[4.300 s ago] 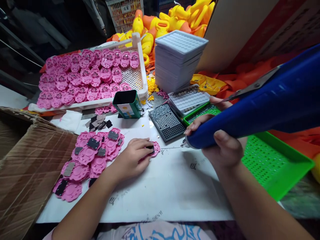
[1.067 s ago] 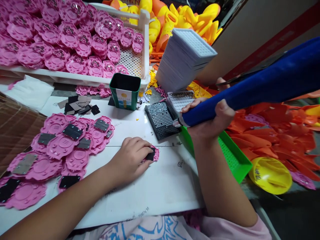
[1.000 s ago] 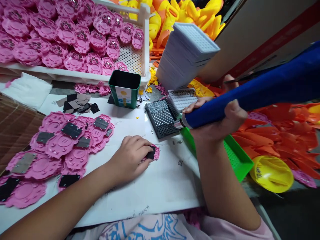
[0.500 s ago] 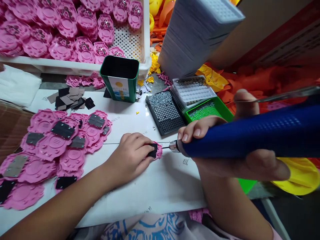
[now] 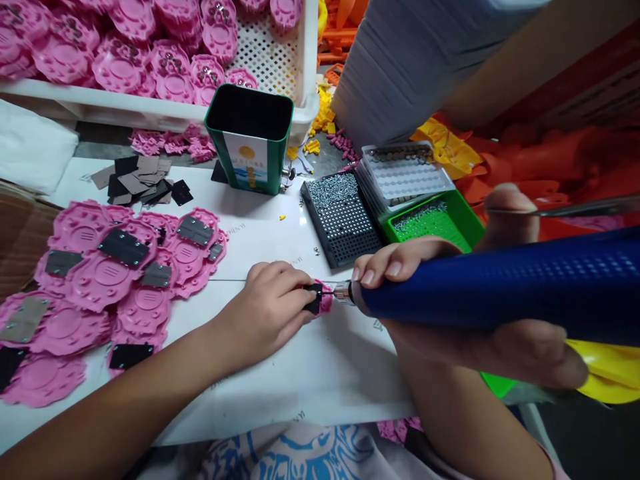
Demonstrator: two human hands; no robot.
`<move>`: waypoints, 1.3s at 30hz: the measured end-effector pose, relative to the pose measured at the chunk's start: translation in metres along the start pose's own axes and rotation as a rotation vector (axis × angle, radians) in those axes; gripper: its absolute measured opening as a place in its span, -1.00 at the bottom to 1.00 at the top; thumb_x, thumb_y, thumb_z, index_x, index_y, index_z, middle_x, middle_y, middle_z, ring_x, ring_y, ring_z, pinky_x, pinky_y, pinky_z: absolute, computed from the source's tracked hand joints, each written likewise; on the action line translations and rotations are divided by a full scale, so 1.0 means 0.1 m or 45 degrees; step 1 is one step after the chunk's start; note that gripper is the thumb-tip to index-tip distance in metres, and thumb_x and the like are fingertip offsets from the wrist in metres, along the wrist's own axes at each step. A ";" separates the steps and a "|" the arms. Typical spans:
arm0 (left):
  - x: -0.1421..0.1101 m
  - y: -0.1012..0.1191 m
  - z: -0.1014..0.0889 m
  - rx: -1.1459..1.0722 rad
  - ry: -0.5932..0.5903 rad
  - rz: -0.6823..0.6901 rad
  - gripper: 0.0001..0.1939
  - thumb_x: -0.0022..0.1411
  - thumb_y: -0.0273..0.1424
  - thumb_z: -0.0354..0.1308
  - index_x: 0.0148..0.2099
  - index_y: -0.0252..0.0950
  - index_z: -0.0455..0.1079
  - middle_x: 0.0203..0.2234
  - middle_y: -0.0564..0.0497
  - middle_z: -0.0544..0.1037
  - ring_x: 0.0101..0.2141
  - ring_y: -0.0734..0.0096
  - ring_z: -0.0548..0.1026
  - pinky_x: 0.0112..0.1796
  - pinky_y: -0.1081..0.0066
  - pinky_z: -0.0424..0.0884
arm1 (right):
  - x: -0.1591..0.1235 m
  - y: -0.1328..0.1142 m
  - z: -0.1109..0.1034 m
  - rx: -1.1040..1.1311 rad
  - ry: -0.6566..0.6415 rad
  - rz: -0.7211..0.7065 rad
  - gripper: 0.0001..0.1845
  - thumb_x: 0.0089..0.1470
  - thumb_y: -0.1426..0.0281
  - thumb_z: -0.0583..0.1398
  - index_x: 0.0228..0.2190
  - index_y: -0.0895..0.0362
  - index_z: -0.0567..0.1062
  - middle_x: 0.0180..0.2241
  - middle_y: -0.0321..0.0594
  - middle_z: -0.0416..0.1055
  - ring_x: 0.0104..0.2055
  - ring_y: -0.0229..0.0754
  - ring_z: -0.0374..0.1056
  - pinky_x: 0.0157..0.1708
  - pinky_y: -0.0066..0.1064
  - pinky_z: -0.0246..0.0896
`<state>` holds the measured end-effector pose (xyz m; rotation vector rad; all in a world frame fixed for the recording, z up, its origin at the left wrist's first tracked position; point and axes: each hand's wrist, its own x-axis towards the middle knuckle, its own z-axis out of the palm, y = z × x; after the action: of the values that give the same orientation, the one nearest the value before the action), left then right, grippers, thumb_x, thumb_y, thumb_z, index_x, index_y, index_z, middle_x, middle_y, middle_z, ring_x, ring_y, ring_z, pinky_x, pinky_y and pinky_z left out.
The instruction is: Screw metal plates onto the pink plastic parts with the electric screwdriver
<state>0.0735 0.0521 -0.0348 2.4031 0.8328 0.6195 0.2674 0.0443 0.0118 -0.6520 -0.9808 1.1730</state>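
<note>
My left hand [image 5: 274, 308] presses a small pink plastic part [image 5: 327, 298] against the white table covering. On that part lies a black plate [image 5: 314, 297], partly hidden under my fingertips. My right hand [image 5: 430, 267] is wrapped round a blue electric screwdriver [image 5: 490, 283] held nearly level and pointing left. Its thin bit reaches over the black plate's right edge, by my left fingertips; whether a screw sits under the tip is too small to tell. A slim metal tool [image 5: 590, 208] runs out from beside my right thumb.
Pink parts with plates [image 5: 107, 267] pile up at left, with loose dark plates [image 5: 145, 179] behind. A green tin [image 5: 250, 140], a black screw tray [image 5: 345, 220] and a green tray [image 5: 470, 217] stand ahead. A white crate [image 5: 305, 87] holds more pink parts.
The screwdriver's bit has come from the pink part's right edge onto the black plate. My left hand keeps hold of the part. The whole view has shifted slightly.
</note>
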 end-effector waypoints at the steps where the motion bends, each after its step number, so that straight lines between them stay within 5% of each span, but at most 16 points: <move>1: 0.00 0.00 0.00 0.002 -0.002 -0.001 -0.88 0.34 -0.46 0.14 -0.11 -0.34 0.47 -0.16 -0.10 0.55 -0.10 0.21 0.43 -0.05 0.22 0.27 | 0.00 0.00 0.00 -0.006 -0.005 -0.002 -0.46 -0.08 0.16 0.33 0.00 -0.17 0.49 -0.45 -0.24 0.53 -0.46 -0.09 0.41 -0.32 -0.13 0.36; 13: 0.01 0.02 0.01 -0.004 -0.042 -0.018 -0.88 0.35 -0.45 0.13 -0.18 -0.32 0.50 -0.18 -0.08 0.55 -0.11 0.22 0.41 -0.05 0.21 0.29 | -0.02 0.01 0.06 -0.085 -0.016 0.004 -0.46 -0.09 0.17 0.35 -0.01 -0.19 0.46 -0.45 -0.28 0.51 -0.47 -0.11 0.39 -0.39 -0.18 0.34; 21: -0.01 0.03 0.03 -0.036 -0.004 -0.021 -0.76 0.39 -0.46 0.01 -0.20 -0.32 0.52 -0.20 -0.09 0.56 -0.14 0.22 0.41 -0.10 0.21 0.30 | -0.03 0.01 0.05 -0.340 -0.166 -0.004 -0.40 -0.05 0.07 0.32 0.04 -0.17 0.37 -0.41 -0.33 0.47 -0.41 -0.09 0.43 -0.29 -0.14 0.37; 26: 0.00 0.04 0.03 -0.036 -0.059 -0.058 -0.77 0.37 -0.46 0.02 -0.22 -0.31 0.52 -0.19 -0.08 0.55 -0.18 0.23 0.39 -0.12 0.21 0.29 | 0.02 0.02 0.02 -0.425 -0.283 -0.014 -0.61 -0.06 0.03 0.30 -0.25 -0.01 0.54 -0.44 -0.29 0.47 -0.43 -0.13 0.44 -0.31 -0.19 0.37; 32: 0.01 0.01 0.01 -0.056 -0.105 -0.058 -0.78 0.38 -0.45 0.04 -0.19 -0.30 0.53 -0.16 -0.09 0.54 -0.18 0.23 0.35 -0.12 0.19 0.27 | 0.05 0.07 0.01 -0.143 -0.170 -0.036 -0.44 -0.08 0.11 0.28 0.01 -0.11 0.45 -0.49 -0.29 0.50 -0.53 -0.11 0.39 -0.48 -0.18 0.36; 39: 0.00 0.01 0.01 -0.081 -0.086 -0.050 -0.82 0.36 -0.49 0.05 -0.19 -0.33 0.50 -0.14 -0.10 0.54 -0.18 0.23 0.34 -0.10 0.18 0.27 | 0.24 -0.19 -0.10 -0.251 0.009 -0.169 -0.54 -0.11 0.06 0.29 -0.11 -0.15 0.56 -0.55 -0.36 0.47 -0.58 -0.13 0.33 -0.47 -0.15 0.36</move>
<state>0.0743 0.0512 -0.0352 2.3312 0.8176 0.5389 0.2868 0.0626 0.0300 -0.7352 -1.1257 0.9644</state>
